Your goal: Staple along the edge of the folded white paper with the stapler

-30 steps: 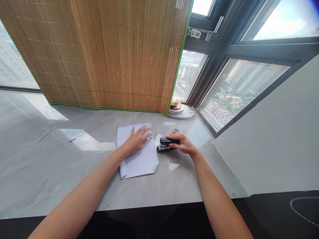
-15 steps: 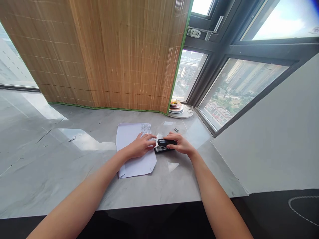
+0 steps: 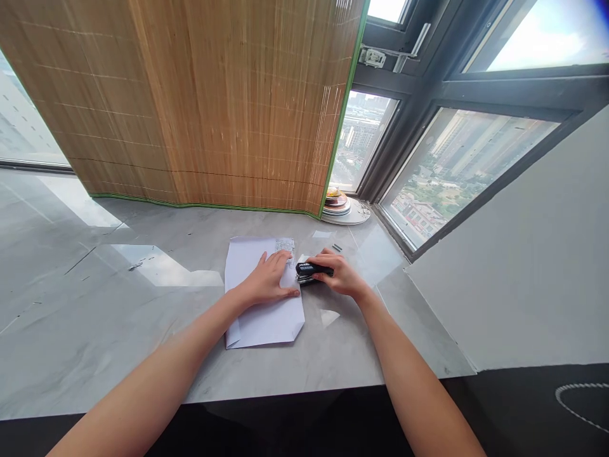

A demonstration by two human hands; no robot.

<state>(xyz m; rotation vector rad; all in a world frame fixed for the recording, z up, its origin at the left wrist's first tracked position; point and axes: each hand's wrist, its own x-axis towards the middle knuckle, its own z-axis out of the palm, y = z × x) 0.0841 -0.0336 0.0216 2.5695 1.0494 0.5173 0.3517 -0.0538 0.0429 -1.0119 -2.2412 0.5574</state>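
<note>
At the right edge of the folded white paper [image 3: 264, 327], a black stapler [image 3: 311, 269] is gripped by the right hand [image 3: 343, 274], its fingers curled over the top with the thumb set along the near side. By the left hand [image 3: 269, 280], nothing is grasped: its fingers are spread loosely and laid on the paper, with the thumb stretched out to the paper's edge, just nearer than the stapler's nose.

Half a second ago the left fingers were reached past that edge to the stapler; now they have been drawn back onto the sheet, and the stapler's nose has been brought over the edge. The paper's edge appears to be set in the stapler's mouth, so the two can be judged lined up; whether a staple has been driven cannot be told.

Beyond the stapler, two short dark strips [image 3: 337, 247] are left on the tabletop [image 3: 95, 330], and small dark bits [image 3: 136, 266] are scattered well to the left. Farther back, stacked plates [image 3: 337, 209] are partly hidden by a bamboo blind [image 3: 214, 108]. No obstacle is seen around the stapler, though the left thumb is placed close to it.
</note>
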